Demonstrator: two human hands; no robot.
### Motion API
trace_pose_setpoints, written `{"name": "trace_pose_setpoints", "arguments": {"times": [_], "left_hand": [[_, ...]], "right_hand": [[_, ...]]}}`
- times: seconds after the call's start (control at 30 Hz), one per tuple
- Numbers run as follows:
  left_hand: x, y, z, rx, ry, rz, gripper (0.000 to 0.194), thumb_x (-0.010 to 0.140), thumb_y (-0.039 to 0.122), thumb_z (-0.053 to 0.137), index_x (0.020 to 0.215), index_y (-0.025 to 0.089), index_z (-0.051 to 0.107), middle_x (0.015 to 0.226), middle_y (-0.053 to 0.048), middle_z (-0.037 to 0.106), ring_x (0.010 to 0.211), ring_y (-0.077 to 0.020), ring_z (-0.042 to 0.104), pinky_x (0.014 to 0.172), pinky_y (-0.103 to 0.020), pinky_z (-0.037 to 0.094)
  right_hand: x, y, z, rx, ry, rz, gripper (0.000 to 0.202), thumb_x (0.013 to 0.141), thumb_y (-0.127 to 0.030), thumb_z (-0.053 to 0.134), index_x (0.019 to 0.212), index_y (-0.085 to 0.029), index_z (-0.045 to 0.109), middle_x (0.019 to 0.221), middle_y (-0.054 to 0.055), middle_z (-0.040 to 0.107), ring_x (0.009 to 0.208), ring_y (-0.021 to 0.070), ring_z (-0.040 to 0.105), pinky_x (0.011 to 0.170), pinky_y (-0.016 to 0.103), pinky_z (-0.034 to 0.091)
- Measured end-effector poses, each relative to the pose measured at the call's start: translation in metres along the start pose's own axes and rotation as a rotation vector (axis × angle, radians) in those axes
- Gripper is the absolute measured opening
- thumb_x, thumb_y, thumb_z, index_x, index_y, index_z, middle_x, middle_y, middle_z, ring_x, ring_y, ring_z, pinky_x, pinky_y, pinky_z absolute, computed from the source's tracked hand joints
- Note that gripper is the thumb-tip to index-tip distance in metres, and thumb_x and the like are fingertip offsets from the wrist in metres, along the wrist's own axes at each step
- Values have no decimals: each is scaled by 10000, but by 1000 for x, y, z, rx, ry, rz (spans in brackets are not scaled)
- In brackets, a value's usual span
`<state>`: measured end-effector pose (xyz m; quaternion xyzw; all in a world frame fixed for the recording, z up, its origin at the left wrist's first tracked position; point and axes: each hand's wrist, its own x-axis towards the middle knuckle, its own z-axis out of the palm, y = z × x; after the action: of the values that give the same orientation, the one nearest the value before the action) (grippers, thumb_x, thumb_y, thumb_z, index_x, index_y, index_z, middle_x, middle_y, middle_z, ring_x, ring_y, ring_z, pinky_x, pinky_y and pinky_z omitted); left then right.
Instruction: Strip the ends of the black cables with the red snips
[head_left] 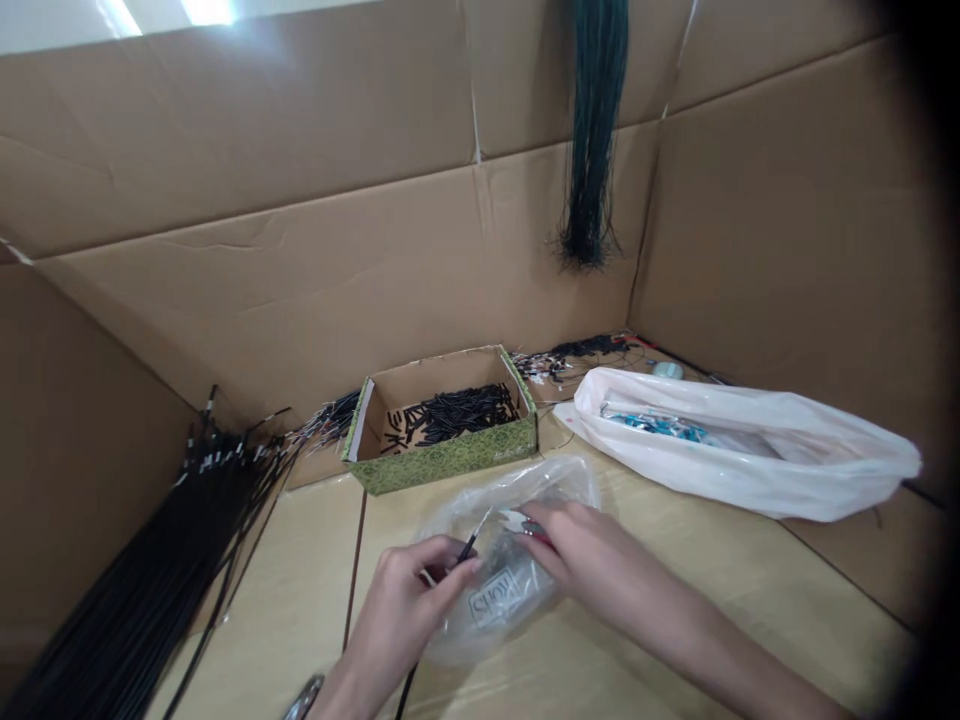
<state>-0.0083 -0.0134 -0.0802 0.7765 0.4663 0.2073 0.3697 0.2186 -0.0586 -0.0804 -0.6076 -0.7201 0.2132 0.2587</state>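
My left hand (412, 600) pinches a black cable (468, 547) between thumb and fingertips, its thin pale end pointing up and to the right. The cable's tail hangs below the hand. Closed around a small hand tool (517, 520) with pale metal tips and a bit of red at its grip, my right hand (574, 540) is just right of the cable end. The tool looks like snips or pliers, but the fingers cover most of it. Beneath both hands lies a clear plastic bag (499, 625) with printed lettering.
Behind the bag stands a green patterned box (450, 457) of short black tubes (469, 412). A white bag (810, 490) with blue pieces (664, 428) is at right. Black cables (150, 570) lie at left; dark green wires (596, 130) hang before the cardboard wall (315, 280).
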Motion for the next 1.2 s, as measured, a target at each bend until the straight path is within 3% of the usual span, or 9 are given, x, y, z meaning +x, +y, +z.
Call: {"name": "trace_pose_setpoints", "arguments": {"times": [0.13,0.27,0.47,0.6,0.73,0.87,0.97,1.07,1.2], "left_hand": [[-1,-3,5,34,76,93,219,917,373,663,858,181,750,656,13,654,605,-140,552,570,-229,395],[-4,-3,8,14,96,207,244,952,365,621,899,161,744,622,10,640,569,-137,554,544,-235,400],[-12,0,9,75,175,358,250,963,352,610,862,153,721,624,0,629,547,-130,545,522,-236,405],[-16,4,7,-57,121,259,256,984,332,577,832,170,705,671,-10,705,597,-129,628,548,-212,440],[-19,9,5,-177,78,174,234,956,353,616,852,170,721,687,-19,745,608,-132,657,571,-203,468],[-22,15,1,-341,26,68,280,945,385,623,815,157,719,666,-33,745,480,-86,540,467,-179,401],[-23,19,0,-526,-104,-25,377,946,463,597,799,135,709,660,-59,737,394,-53,420,381,-164,307],[-25,21,0,-668,-223,-55,450,944,535,565,841,124,715,658,-79,730,352,-43,401,349,-157,255],[-26,22,2,-698,-207,-48,463,935,558,571,898,125,731,647,-75,720,346,-39,407,344,-150,249]], "right_hand": [[2,2,-13,280,51,26,202,978,-361,532,1010,-220,674,921,49,722,843,237,652,740,332,453],[7,-9,-7,566,62,40,172,921,-357,614,986,-205,664,924,29,690,845,214,613,740,313,448],[14,-24,6,758,8,39,262,926,-406,598,767,-198,588,657,-50,463,617,134,438,580,259,348],[14,-27,11,878,-12,78,268,905,-434,625,779,-203,576,559,-88,365,484,102,322,471,246,264],[11,-26,17,890,32,83,268,889,-436,649,788,-193,596,561,-82,369,479,97,316,438,240,229],[7,-27,18,912,59,49,283,879,-443,658,775,-185,608,582,-69,385,501,99,320,441,237,235],[6,-30,16,910,83,17,281,874,-430,668,752,-184,605,577,-66,398,511,102,331,453,240,240],[6,-32,14,922,94,-9,292,870,-428,679,728,-187,595,575,-65,409,516,103,340,462,242,250],[7,-34,12,948,49,-3,271,870,-426,685,765,-187,611,587,-64,424,511,101,345,455,238,256]]}}
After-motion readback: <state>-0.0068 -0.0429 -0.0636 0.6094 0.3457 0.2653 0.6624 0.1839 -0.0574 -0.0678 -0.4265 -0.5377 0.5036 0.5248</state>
